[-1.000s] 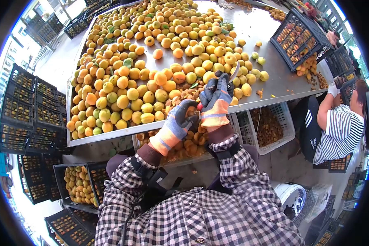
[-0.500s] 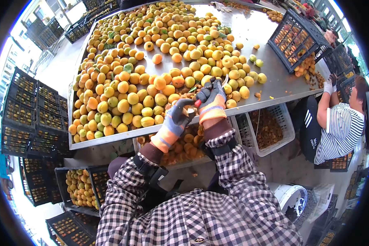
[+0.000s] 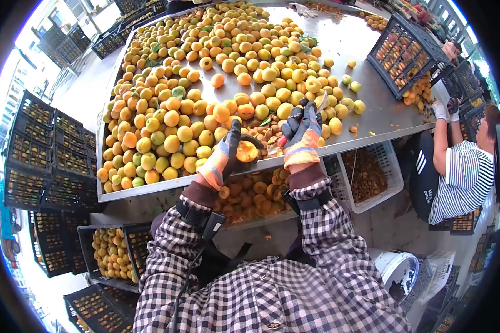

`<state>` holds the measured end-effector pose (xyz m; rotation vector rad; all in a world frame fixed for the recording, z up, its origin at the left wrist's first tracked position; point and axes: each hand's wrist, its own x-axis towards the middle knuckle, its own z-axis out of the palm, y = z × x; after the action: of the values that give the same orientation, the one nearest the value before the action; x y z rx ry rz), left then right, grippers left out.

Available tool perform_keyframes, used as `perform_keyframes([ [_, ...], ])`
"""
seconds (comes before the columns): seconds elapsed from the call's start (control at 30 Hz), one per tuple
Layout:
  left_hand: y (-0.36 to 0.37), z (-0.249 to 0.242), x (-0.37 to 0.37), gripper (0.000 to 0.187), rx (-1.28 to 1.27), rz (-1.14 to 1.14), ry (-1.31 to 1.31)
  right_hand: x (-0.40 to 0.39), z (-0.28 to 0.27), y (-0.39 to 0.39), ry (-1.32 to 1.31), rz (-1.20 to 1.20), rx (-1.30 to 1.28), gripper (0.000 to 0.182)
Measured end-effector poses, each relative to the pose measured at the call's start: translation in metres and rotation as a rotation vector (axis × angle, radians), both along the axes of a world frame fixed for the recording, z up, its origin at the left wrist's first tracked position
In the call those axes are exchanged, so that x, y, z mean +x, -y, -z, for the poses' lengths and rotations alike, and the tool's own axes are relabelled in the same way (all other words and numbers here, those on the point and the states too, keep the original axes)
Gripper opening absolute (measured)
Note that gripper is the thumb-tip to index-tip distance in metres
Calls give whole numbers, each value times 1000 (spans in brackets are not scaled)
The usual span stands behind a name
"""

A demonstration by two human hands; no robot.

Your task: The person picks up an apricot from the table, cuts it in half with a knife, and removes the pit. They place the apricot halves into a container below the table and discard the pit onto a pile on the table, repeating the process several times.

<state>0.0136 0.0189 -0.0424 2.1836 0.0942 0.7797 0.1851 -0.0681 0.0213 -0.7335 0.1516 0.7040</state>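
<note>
My left hand (image 3: 228,153), in an orange and dark glove, holds a cut orange apricot (image 3: 246,151) at the table's front edge. To its right my right hand (image 3: 303,133), gloved alike, is wrapped round a red and black knife handle (image 3: 286,135); a pale curved blade (image 3: 323,102) points up beyond the fingers. Between the hands lies a pile of brown pits and scraps (image 3: 265,135). Yellow-orange apricots (image 3: 172,117) cover much of the metal table (image 3: 366,119). Below the edge, a container of apricot pieces (image 3: 253,194) sits between my arms.
A white crate of brown scraps (image 3: 391,166) stands below the table at right. A black crate (image 3: 391,55) lies tipped on the table, spilling apricots. A person in a striped shirt (image 3: 461,172) works at right. Stacked crates (image 3: 44,150) line the left; a white bucket (image 3: 397,275) stands low right.
My hands have moved apart, the right one rightward and up with the knife. The apricot in my left hand now shows its orange cut face. The view has shifted slightly.
</note>
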Motion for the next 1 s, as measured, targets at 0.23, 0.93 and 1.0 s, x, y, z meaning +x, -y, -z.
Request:
perform_keyframes([
  [0.23, 42, -44, -4, 30, -579, 22, -401, 14, 5, 18, 76, -115, 73, 17],
  [0.93, -75, -2, 14, 50, -36, -690, -99, 14, 7, 33, 155, -299, -9, 18],
  [1.0, -64, -25, 5, 42, -835, -395, 4, 7, 0, 34, 178, -404, -41, 12],
])
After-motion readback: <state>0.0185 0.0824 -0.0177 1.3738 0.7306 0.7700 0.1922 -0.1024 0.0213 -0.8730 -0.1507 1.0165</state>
